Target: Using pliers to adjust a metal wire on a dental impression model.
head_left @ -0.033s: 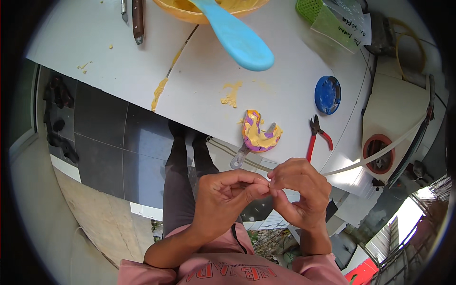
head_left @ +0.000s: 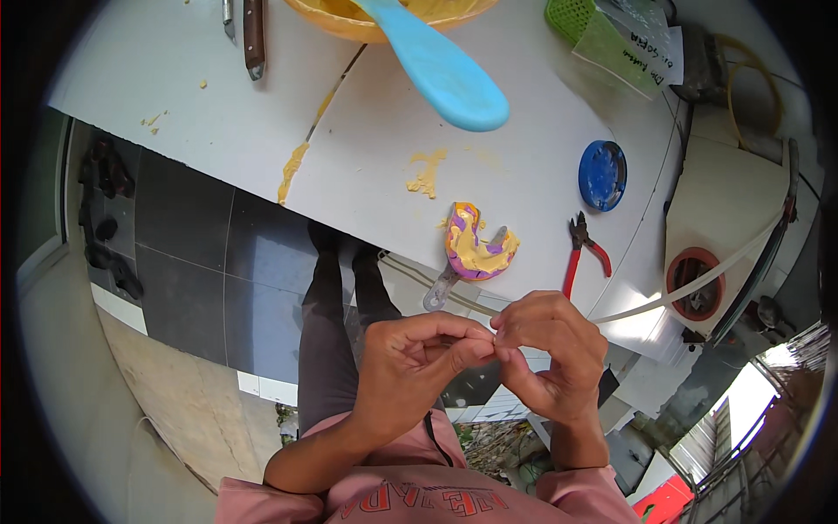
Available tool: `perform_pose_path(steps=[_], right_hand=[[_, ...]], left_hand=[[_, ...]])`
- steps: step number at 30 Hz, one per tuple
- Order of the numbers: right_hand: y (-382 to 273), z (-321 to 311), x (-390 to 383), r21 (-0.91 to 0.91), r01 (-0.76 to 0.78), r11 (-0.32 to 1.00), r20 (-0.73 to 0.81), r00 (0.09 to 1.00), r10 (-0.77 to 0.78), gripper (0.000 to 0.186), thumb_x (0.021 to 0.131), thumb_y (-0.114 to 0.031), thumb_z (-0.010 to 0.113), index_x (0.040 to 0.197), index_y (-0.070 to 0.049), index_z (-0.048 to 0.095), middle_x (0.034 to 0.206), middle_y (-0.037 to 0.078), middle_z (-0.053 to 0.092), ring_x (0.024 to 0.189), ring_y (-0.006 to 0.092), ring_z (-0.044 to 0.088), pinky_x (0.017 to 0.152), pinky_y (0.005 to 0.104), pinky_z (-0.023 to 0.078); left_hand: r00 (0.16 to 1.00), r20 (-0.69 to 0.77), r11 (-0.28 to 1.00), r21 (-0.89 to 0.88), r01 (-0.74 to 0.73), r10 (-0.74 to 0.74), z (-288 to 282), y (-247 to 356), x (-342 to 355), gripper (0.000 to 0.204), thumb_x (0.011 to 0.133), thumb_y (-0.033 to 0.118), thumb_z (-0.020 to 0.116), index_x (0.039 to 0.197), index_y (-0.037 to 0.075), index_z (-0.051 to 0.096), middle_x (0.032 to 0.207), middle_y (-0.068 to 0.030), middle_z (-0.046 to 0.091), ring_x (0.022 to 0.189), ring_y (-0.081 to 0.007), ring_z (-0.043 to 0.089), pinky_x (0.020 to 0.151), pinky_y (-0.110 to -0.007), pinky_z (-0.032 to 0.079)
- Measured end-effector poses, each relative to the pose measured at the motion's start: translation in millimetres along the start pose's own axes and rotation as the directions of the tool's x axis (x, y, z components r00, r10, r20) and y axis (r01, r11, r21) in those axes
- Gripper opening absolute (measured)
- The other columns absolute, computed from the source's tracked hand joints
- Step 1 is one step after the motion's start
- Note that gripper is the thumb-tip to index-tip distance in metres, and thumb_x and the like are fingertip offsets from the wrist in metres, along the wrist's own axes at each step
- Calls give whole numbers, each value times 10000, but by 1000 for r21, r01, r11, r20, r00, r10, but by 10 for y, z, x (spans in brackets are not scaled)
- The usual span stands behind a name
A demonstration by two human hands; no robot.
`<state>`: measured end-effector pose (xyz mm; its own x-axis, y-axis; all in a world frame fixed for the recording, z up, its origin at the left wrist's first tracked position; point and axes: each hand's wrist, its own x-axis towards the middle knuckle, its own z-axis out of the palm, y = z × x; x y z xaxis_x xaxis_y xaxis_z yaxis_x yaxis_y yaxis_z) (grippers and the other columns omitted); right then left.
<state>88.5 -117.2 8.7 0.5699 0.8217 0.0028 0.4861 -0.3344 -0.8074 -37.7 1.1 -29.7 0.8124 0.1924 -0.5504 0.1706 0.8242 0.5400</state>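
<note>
In front of my chest, my left hand and my right hand meet fingertip to fingertip. Each is closed in a pinch with thumb and index finger together. Whatever sits between the tips, if anything, is too small to make out. Just beyond them, at the table's near edge, lies a dental impression tray with purple and orange material inside and pale yellow plaster spread over it; its clear handle sticks out toward me. Right of the tray rest red-handled cutting pliers.
At the far side a yellow mixing bowl holds a light blue spatula. A brown-handled knife lies to its left. A round blue lid and a green basket are on the right. Yellow smears mark the white tabletop.
</note>
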Motion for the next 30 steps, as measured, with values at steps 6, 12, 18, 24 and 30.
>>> perform_pose_path(steps=[6, 12, 18, 24, 30], right_hand=[[36, 33, 70, -72, 17, 997, -8, 1000, -17, 206, 670, 11, 744, 844, -47, 650, 822, 83, 668, 744, 225, 678, 653, 315, 522], [167, 21, 253, -341, 23, 940, -109, 992, -64, 194, 686, 18, 745, 847, -26, 646, 947, 134, 692, 853, 256, 713, 665, 316, 574], [220, 105, 328, -346, 77, 935, -57, 993, -103, 217, 677, 29, 758, 849, -23, 635, 946, 126, 695, 853, 269, 713, 716, 343, 588], [239, 129, 330, -379, 87, 921, -24, 994, -104, 231, 674, 28, 768, 855, -23, 634, 929, 108, 693, 840, 275, 707, 761, 365, 595], [241, 146, 343, -397, 89, 914, -22, 994, -107, 230, 670, 29, 770, 854, -17, 640, 914, 106, 691, 837, 273, 705, 787, 375, 603]], left_hand=[[997, -52, 996, -77, 44, -48, 38, -66, -45, 162, 899, -22, 692, 1057, -55, 681, 1000, -133, 713, 863, -135, 689, 779, -249, 573], [859, -128, 703, 640, -310, 496, -198, -315, -73, 343, 826, -89, 699, 1140, -7, 587, 1145, -130, 564, 1015, -157, 605, 823, -277, 536], [835, -245, 788, 532, -310, 493, -188, -384, 93, 323, 832, -55, 705, 1142, -3, 632, 1134, -137, 568, 952, -189, 632, 813, -295, 548], [893, -167, 821, 491, -293, 419, -218, -391, 118, 385, 867, -128, 618, 1237, -27, 591, 1173, -117, 531, 1036, -153, 591, 843, -262, 541], [853, -214, 813, 477, -335, 477, -202, -400, 160, 366, 854, -109, 650, 1202, 4, 660, 1095, -147, 619, 927, -186, 673, 691, -267, 609]])
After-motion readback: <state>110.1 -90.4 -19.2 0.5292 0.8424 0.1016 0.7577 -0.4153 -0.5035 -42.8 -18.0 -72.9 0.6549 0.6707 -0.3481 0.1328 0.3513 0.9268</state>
